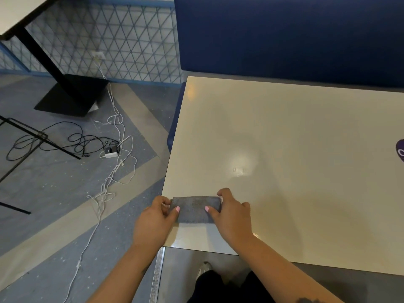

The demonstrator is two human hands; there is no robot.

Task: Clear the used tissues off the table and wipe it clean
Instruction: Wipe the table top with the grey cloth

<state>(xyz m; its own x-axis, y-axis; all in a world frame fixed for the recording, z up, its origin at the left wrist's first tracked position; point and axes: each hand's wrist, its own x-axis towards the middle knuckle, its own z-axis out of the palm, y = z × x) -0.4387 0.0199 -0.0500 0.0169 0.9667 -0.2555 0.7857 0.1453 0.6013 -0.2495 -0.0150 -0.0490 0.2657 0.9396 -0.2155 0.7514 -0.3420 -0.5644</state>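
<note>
No used tissues anywhere on the visible tabletop, so the clearing step looks done, though the right edge is cut off by the frame. Grey folded cloth flat on the near-left corner of the table, just inside the edge. Left hand pinching the cloth's left end, thumb on top, fingers curled at the edge. Right hand pinching the right end the same way. Hands apart, one per end, both gripping. Looks like folding or squaring up the cloth; before or after wiping, can't tell. Glossy surface, small smudge or droplets mid-table near the glare, so probably a wipe pass left there. Purple sticker at the right edge. Cables on the floor, irrelevant.
</note>
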